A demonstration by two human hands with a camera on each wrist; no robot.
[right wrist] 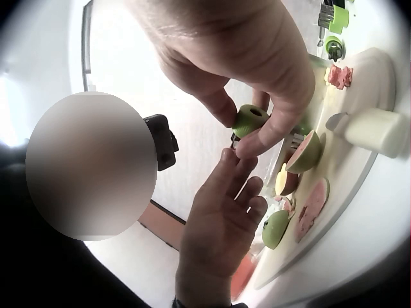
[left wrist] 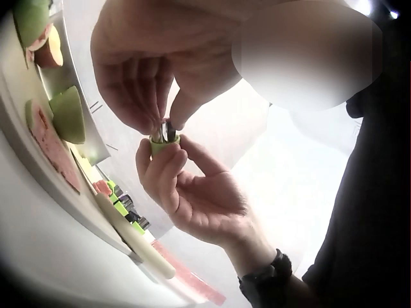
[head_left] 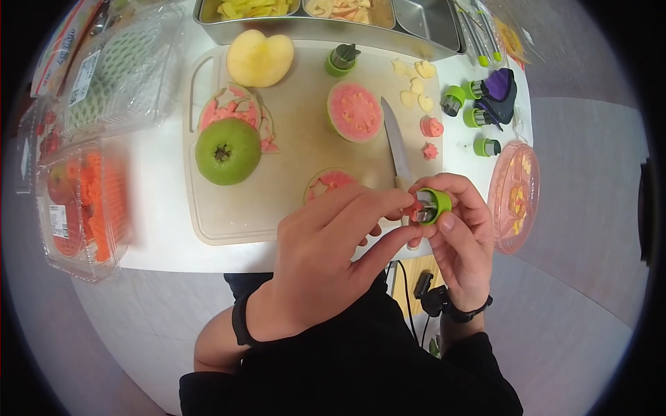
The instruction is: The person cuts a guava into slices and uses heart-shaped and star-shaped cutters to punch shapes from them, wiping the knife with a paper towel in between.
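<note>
My right hand (head_left: 461, 232) grips a small cutter (head_left: 440, 202) by its green ring, with the metal blade end turned toward my left hand (head_left: 333, 253). At that blade end, the fingertips and thumb of my left hand pinch a small pink guava piece (head_left: 414, 209). The right wrist view shows the cutter's green back (right wrist: 250, 120) between the right thumb and fingers. Just below my left hand on the cutting board (head_left: 291, 156) lies a guava slice (head_left: 331, 183) with shapes cut out, partly hidden by the fingers.
A knife (head_left: 394, 135) lies on the board beside a halved guava (head_left: 354, 112). Farther left are a green guava end (head_left: 227, 151) and a cut apple (head_left: 260, 59). More cutters (head_left: 454, 100) stand at right, near a pink dish (head_left: 515, 197). A metal tray (head_left: 326, 28) borders the back.
</note>
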